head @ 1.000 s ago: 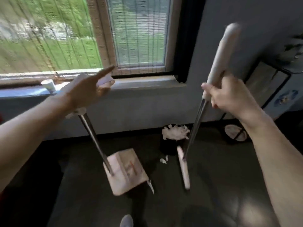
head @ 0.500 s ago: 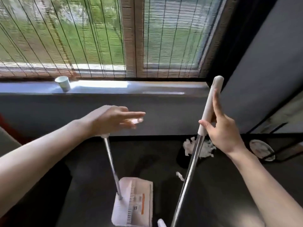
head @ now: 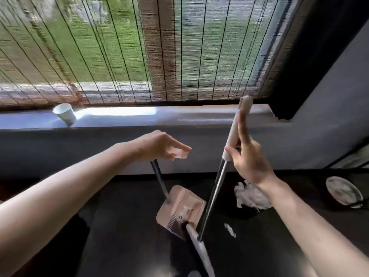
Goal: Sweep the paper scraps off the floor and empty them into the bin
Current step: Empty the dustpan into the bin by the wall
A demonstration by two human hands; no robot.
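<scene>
Head view, facing window; blind (head: 99, 47) down, sill (head: 199, 116) under it, cup (head: 64, 113) on sill at 10 o'clock of frame.

Left hand (head: 157, 145): grip clamped on top end of dustpan (head: 180, 204) handle, index finger laid forward along it; pan sits at 5 o'clock below the hand, mouth turned toward the broom head; whether its lip touches the floor (head: 129, 236) I cannot tell. Holding the handle top presumably lets the pan be steered without stooping.

Right hand (head: 249, 158): grip on pale upper sleeve of broom (head: 235, 126); thumb on one side, fingers straight up the other; a light pinch, not a fist; likely so the shaft can pivot for short strokes. Shaft runs down toward 7 o'clock; head lies low at the pan mouth, touching or just beside (blurred).

Task things: one scrap (head: 229, 229) loose on floor at 4 o'clock of pan, just right of the shaft, apart from the head; bin (head: 244, 213) at 3 o'clock of pan, near the wall, heaped with white paper (head: 251, 196). Pale patch inside pan; scrap or label, cannot tell.

Judgement: bulk looks binned; step in hand is the last scrap; broom head must go round to its 3 o'clock side and draw toward 9 o'clock into the pan. Risks: light scrap slips past the lip; heaped bin sheds paper at tip-out.
</scene>
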